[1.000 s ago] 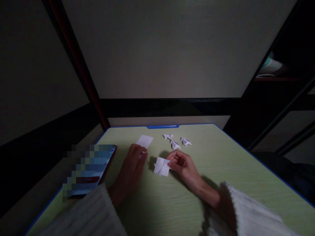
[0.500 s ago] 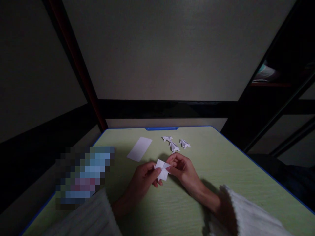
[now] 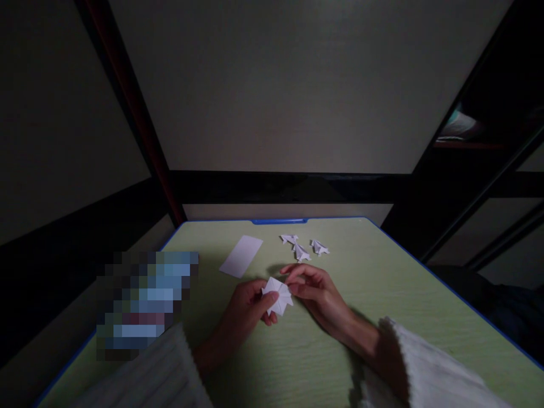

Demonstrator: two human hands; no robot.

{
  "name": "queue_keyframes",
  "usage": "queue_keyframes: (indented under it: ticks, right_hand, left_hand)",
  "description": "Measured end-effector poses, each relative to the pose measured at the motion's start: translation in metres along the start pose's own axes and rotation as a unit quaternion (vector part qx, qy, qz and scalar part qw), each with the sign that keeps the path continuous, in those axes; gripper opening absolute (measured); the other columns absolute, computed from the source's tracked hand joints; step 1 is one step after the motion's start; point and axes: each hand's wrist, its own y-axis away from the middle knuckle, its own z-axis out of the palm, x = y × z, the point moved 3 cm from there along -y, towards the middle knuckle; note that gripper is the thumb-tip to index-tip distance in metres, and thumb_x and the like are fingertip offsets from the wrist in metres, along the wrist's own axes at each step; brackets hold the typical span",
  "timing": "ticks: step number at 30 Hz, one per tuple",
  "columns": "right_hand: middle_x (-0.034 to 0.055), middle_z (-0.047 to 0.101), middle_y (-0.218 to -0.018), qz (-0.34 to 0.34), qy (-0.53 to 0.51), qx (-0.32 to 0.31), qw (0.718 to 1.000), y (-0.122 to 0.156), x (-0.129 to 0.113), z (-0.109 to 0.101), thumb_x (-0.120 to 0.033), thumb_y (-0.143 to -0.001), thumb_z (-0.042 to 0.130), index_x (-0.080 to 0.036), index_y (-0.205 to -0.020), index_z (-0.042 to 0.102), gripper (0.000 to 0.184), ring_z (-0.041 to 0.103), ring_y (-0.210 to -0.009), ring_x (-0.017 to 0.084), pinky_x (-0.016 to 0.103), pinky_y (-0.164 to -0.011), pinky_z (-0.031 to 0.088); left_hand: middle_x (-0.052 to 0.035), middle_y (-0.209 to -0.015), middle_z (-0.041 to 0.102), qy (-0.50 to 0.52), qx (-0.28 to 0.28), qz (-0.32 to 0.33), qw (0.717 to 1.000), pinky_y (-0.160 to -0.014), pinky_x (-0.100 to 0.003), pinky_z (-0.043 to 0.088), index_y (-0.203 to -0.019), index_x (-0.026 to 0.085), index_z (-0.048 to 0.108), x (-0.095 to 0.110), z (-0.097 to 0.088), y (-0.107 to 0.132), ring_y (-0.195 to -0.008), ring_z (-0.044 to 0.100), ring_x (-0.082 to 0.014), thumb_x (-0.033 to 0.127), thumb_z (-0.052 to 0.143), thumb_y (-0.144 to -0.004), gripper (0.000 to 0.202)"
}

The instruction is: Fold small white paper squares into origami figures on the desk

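Between my hands is a small white piece of folded paper [image 3: 279,304], with creases meeting near its middle and pointed flaps around its edge. My left hand [image 3: 247,306] is closed on its left side, thumb pressed on top and fingers underneath. At the upper right edge of the paper, the thumb and forefinger of my right hand [image 3: 317,289] pinch close together on it; the other fingers are loosely bent. Beyond my hands lie three folded paper frogs: one at the back [image 3: 289,239], one touching it in front [image 3: 301,252], and one to the right [image 3: 319,247].
A flat white sheet of paper [image 3: 241,256] lies on the green tabletop [image 3: 425,334] behind my left hand. At the left edge is a pixelated, unreadable object [image 3: 153,306]. The table has a blue rim, and a pale panel [image 3: 289,85] rises behind it.
The folded paper has turned and shifted slightly left in my left hand, showing more of its pointed flaps. My right thumb has drawn back from its face to its edge.
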Motion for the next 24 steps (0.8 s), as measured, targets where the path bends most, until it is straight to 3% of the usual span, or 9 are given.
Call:
queue_keyframes:
  ticks: [3, 7, 17, 24]
  right_hand:
    - [0.0012, 0.059, -0.079, -0.003, 0.033, -0.026, 0.999, 0.0003, 0.0031, 0.0005, -0.006, -0.057, 0.063, -0.014, -0.061, 0.062, 0.009, 0.054, -0.067, 0.01, 0.021, -0.061, 0.039]
    - [-0.0025, 0.058, -0.059, 0.019, 0.072, -0.008, 0.997, -0.0002, 0.0068, -0.0002, -0.01, -0.056, 0.067, -0.014, -0.071, 0.059, 0.018, 0.051, -0.052, 0.006, 0.019, -0.053, 0.037]
    - [-0.0051, 0.047, -0.047, 0.055, 0.184, -0.026, 0.981, 0.001, 0.0086, 0.0011, -0.031, -0.056, 0.067, -0.011, -0.053, 0.052, 0.025, 0.038, -0.043, 0.004, 0.019, -0.044, 0.026]
    - [-0.0048, 0.046, -0.045, 0.063, 0.174, -0.019, 0.983, 0.0032, 0.0092, 0.0001, -0.035, -0.055, 0.066, -0.012, -0.051, 0.053, 0.027, 0.036, -0.043, 0.005, 0.021, -0.045, 0.024]
  left_hand:
    - [0.0017, -0.04, 0.052, -0.006, -0.005, -0.002, 1.0, -0.038, -0.019, 0.037, -0.06, 0.01, 0.054, 0.0, 0.0004, 0.0005, -0.036, 0.047, -0.0082, 0.03, 0.053, -0.062, 0.021]
    - [0.0016, -0.043, 0.053, -0.031, -0.001, 0.005, 1.0, -0.039, -0.019, 0.037, -0.063, 0.01, 0.054, 0.0017, 0.0014, 0.0031, -0.038, 0.047, -0.0084, 0.029, 0.051, -0.064, 0.019]
    - [0.0024, -0.047, 0.049, -0.132, 0.009, 0.034, 0.991, -0.042, -0.02, 0.036, -0.061, 0.013, 0.051, 0.0055, 0.0023, 0.0087, -0.043, 0.046, -0.0095, 0.029, 0.046, -0.067, 0.018]
    - [0.0028, -0.046, 0.046, -0.154, -0.004, 0.037, 0.987, -0.043, -0.02, 0.034, -0.062, 0.013, 0.051, 0.0065, 0.0045, 0.0087, -0.043, 0.044, -0.0097, 0.029, 0.045, -0.069, 0.019]
